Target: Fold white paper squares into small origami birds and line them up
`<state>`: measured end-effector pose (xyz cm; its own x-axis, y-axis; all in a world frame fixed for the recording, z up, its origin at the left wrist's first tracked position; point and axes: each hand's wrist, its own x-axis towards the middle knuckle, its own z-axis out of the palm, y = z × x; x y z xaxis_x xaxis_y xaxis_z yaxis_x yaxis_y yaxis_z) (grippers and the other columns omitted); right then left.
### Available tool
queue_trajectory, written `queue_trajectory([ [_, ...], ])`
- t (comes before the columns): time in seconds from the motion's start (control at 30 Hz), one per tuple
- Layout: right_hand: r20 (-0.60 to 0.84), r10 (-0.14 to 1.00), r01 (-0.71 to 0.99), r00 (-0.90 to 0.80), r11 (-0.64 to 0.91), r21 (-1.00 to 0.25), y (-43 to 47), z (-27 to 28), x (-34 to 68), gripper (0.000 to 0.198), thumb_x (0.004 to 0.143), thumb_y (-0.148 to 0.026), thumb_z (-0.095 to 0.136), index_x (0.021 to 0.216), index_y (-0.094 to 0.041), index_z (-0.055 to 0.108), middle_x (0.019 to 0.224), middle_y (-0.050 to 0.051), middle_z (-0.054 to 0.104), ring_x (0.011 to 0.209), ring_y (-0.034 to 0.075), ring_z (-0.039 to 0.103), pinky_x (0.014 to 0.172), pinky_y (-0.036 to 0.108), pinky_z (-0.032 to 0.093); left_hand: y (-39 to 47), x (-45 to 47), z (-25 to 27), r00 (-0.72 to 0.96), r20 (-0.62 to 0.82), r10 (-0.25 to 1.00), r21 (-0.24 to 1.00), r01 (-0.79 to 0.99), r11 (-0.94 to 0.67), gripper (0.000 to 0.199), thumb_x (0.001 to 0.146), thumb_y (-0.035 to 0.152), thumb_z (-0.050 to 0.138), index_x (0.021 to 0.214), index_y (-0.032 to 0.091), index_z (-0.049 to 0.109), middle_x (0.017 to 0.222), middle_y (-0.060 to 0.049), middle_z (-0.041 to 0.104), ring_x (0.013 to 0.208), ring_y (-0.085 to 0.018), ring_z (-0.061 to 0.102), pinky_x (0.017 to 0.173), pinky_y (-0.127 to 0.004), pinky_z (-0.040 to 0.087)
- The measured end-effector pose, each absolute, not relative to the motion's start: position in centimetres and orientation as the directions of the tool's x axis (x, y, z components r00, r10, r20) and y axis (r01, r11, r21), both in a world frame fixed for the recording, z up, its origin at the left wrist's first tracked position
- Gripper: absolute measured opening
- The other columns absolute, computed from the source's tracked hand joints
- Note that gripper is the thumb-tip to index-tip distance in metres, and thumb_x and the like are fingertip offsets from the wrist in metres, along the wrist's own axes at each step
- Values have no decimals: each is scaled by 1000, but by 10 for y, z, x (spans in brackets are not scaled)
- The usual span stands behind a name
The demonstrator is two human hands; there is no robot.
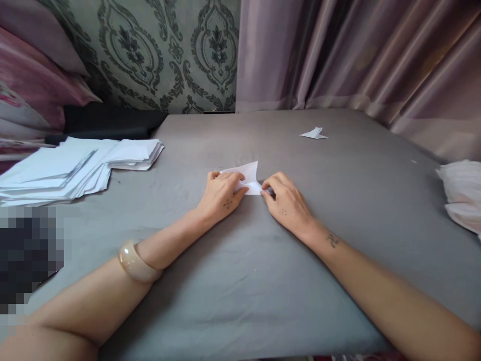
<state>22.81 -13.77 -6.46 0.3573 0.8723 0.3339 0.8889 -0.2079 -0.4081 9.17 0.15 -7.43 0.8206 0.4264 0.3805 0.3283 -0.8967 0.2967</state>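
A small folded sheet of white paper (251, 173) lies at the middle of the grey-covered table, with one flap standing up. My left hand (224, 193) is closed on its left part, thumb and fingers pinching the paper. At the right lower corner, my right hand (283, 198) pinches the paper's edge between thumb and forefinger. Part of the paper is hidden behind my left fingers. A bangle sits on my left forearm.
Stacks of white paper sheets (82, 168) lie at the left. A small folded paper piece (314, 133) rests toward the back right. A whitish bundle (462, 190) is at the right edge. Curtains (319, 55) and a patterned wall (169, 55) border the grey table surface (233, 301).
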Motion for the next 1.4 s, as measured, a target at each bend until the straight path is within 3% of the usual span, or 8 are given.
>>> queue_trajectory([
  [0.1, 350, 918, 943, 189, -70, -325, -139, -64, 226, 26, 91, -8, 41, 94, -18, 65, 98, 8, 62, 94, 20, 52, 83, 32, 44, 2, 91, -74, 815, 385, 433, 323, 320, -891, 20, 89, 30, 54, 107, 21, 55, 103, -6, 70, 99, -21, 63, 93, -38, 32],
  [0.2, 307, 943, 963, 130, -46, -266, -142, -63, 223, 34, 91, -5, 36, 97, -17, 67, 99, 9, 63, 93, 21, 51, 83, 33, 45, 1, 89, -70, 817, 371, 442, 374, 304, -876, 27, 85, 32, 58, 108, 21, 54, 105, -7, 69, 97, -22, 63, 93, -40, 31],
  [0.4, 289, 950, 970, 119, -49, -238, -150, -63, 223, 37, 91, -5, 34, 102, -19, 67, 102, 9, 61, 93, 22, 52, 82, 35, 46, -1, 82, -63, 859, 305, 411, 415, 269, -869, 47, 73, 10, 48, 119, 19, 46, 104, -7, 66, 97, -21, 60, 94, -43, 30],
  [0.73, 248, 957, 957, 151, -79, -278, -150, -61, 222, 40, 90, -6, 35, 116, -18, 64, 108, 10, 59, 95, 22, 51, 82, 34, 47, 1, 81, -64, 864, 423, 273, 278, 163, -947, 49, 82, 2, 35, 126, 20, 45, 106, -6, 67, 105, -20, 54, 95, -40, 26],
  [1.07, 263, 956, 968, 130, -64, -244, -150, -62, 222, 41, 90, -6, 35, 117, -19, 62, 106, 10, 60, 94, 22, 51, 80, 35, 47, -1, 83, -59, 879, 340, 334, 444, 163, -881, 49, 78, 5, 41, 122, 23, 48, 106, -5, 65, 103, -19, 56, 100, -43, 27],
  [1.17, 256, 959, 970, 125, -64, -233, -150, -61, 221, 41, 90, -5, 35, 118, -18, 62, 106, 10, 60, 93, 22, 51, 80, 34, 47, 1, 82, -61, 839, 419, 347, 364, 195, -911, 47, 80, 6, 42, 123, 24, 48, 112, -7, 62, 109, -22, 50, 97, -43, 29],
  [1.27, 268, 956, 971, 121, -58, -230, -150, -61, 221, 41, 89, -5, 35, 117, -19, 62, 106, 10, 60, 94, 22, 51, 81, 35, 47, 2, 82, -63, 759, 538, 366, 236, 282, -930, 44, 85, 18, 51, 128, 21, 44, 127, -13, 50, 115, -30, 42, 94, -45, 31],
  [1.4, 272, 954, 969, 123, -56, -239, -150, -60, 221, 40, 89, -5, 36, 115, -19, 64, 109, 10, 60, 97, 22, 52, 83, 36, 47, 2, 82, -63, 732, 571, 372, 193, 321, -927, 34, 88, 31, 56, 118, 17, 46, 114, -13, 53, 102, -27, 49, 85, -41, 36],
])
